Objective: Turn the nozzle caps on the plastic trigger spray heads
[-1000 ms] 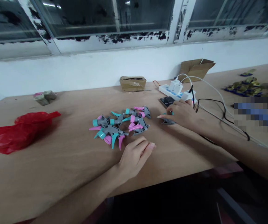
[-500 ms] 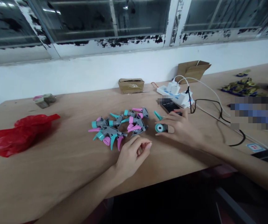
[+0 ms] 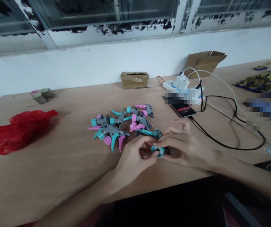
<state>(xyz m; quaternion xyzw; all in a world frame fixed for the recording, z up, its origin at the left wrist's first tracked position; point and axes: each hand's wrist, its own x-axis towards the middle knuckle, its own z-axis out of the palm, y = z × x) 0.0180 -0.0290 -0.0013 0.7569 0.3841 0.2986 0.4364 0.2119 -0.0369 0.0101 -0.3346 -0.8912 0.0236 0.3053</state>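
Note:
A grey trigger spray head with a teal trigger and teal screw collar (image 3: pixel 158 150) is in my right hand (image 3: pixel 184 146), held just above or on the table. Its collar faces my left hand (image 3: pixel 135 154). The left thumb and index finger close on the collar at its opening; whether a small part sits between those fingertips is hidden. Right beside the hands lies a pile of grey trigger spray heads (image 3: pixel 113 129) with pink or teal collars and triggers. The held spray head's body is partly covered by my right fingers.
A phone (image 3: pixel 183 109) on a black cable lies beyond my right hand, near a white power strip (image 3: pixel 169 85). Cardboard boxes (image 3: pixel 134 80) stand by the wall. A red plastic bag (image 3: pixel 19 130) is at left. Gold-coloured pieces (image 3: pixel 260 82) lie in a heap at far right.
My right hand has brought the spray head left and nearer, beside the pile. My left hand has shifted slightly right, and its fingertips now meet the collar.

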